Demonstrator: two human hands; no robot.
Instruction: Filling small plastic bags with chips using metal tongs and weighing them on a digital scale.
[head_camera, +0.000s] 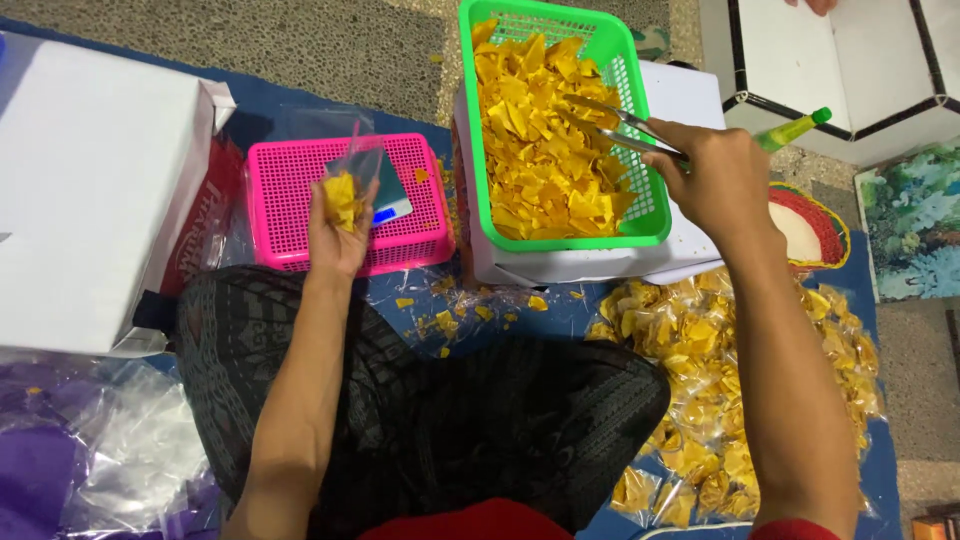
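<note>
On a blue floor mat, my left hand pinches a small clear bag of yellow chips over a pink basket. My right hand grips metal tongs in the green basket of chips; filled bags lie right.

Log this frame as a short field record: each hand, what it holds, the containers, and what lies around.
left hand: holds a small clear bag partly filled with yellow chips, above the pink basket
right hand: grips metal tongs, tips in the green basket
green basket: full of yellow chips, set on a white box
pink basket: upside down, a small scale on top
right side: pile of filled bags on a blue mat
left side: empty clear bags, white carton
</note>
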